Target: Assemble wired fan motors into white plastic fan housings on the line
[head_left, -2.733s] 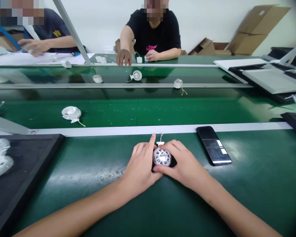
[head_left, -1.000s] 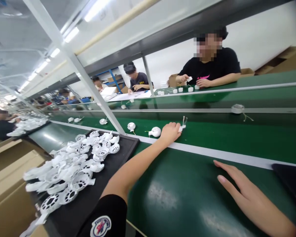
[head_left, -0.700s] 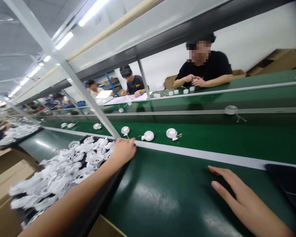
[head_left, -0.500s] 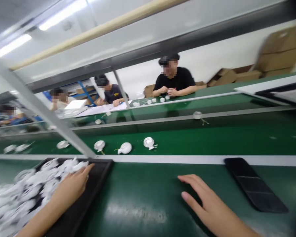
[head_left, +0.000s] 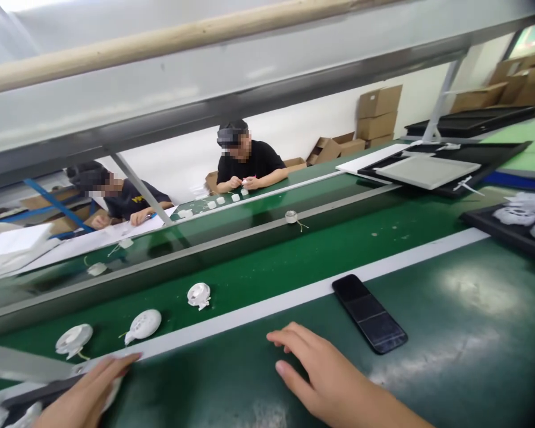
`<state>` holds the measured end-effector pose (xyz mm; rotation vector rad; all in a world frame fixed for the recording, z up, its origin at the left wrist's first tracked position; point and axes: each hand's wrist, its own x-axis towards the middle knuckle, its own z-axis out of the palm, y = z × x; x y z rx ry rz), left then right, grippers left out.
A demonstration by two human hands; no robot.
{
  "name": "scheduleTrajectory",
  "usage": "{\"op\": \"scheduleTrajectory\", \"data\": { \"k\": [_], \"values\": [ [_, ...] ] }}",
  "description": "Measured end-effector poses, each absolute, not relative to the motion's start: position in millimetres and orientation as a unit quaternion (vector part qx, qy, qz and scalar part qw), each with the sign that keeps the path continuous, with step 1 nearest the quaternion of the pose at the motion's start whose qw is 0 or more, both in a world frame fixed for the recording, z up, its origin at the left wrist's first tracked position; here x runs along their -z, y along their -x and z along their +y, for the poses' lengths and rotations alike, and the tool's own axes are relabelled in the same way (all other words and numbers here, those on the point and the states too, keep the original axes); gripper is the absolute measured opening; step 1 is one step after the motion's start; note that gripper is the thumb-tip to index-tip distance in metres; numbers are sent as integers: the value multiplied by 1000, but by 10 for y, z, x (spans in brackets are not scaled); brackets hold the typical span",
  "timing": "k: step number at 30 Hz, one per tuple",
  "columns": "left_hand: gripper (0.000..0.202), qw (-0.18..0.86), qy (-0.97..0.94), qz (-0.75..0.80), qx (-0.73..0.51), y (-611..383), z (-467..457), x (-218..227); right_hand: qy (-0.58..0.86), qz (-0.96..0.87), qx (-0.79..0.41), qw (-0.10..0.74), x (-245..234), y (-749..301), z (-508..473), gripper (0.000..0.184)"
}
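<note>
Left hand: our left hand (head_left: 87, 392) curves over a blurred white plastic piece (head_left: 111, 391) by the black tray (head_left: 40, 389); we cannot tell if it grips.
Right hand: our right hand (head_left: 325, 371) lies open, empty, on the green bench (head_left: 432, 380).
Nearest: a round white plastic housing (head_left: 142, 326) sits ahead of our left hand, long axis pointing down-left.

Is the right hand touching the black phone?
No, the right hand rests on the green bench with a visible gap between it and the phone.
</note>
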<state>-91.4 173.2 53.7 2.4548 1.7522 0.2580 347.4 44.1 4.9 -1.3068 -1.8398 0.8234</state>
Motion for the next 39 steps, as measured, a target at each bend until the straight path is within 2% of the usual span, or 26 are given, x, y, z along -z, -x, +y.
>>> {"op": "scheduleTrajectory", "data": {
  "k": [2, 4, 5, 6, 8, 10, 12, 14, 17, 21, 26, 32, 39],
  "values": [
    [30, 189, -835, 497, -143, 215, 1496, -659, 499, -717, -330, 359, 4, -3415, 427, 66],
    [28, 319, -831, 410, -202, -546, 1250, -695, 488, -728, -302, 375, 43, -3387, 434, 96],
    [26, 377, -820, 357, -241, -900, 1163, -678, 482, -731, -285, 390, 47, -3397, 448, 104],
    [23, 428, -806, 316, -260, -1219, 1120, -641, 479, -730, -271, 406, 41, -3425, 470, 101],
    [21, 462, -795, 269, -286, -1732, 1212, -543, 502, -703, -261, 431, 10, -3529, 531, 78],
    [27, 386, -836, 267, -285, -2112, 1565, -458, 564, -679, -231, 409, -10, -3659, 602, 65],
    [27, 255, -881, 290, -275, -2444, 2122, -412, 616, -680, -179, 354, 19, -3766, 665, 62],
    [26, 209, -894, 293, -266, -2802, 2746, -391, 631, -695, -151, 310, 91, -3819, 710, 54],
    [38, 155, -906, 313, -240, -3379, 3496, -353, 636, -695, -146, 302, 201, -3828, 744, 44],
    [46, 104, -909, 350, -200, -3928, 3924, -259, 637, -699, -129, 298, 227, -3856, 762, 44],
    [37, 61, -920, 350, -165, -3960, 4055, -155, 629, -713, -111, 289, 203, -3938, 794, 43],
    [34, 54, -919, 355, -161, -3197, 3899, -85, 636, -713, -89, 282, 231, -3986, 801, 41],
    [39, 145, -900, 346, -223, -1919, 2614, 26, 605, -724, -74, 321, 135, -3835, 739, 43]
  ]
}}
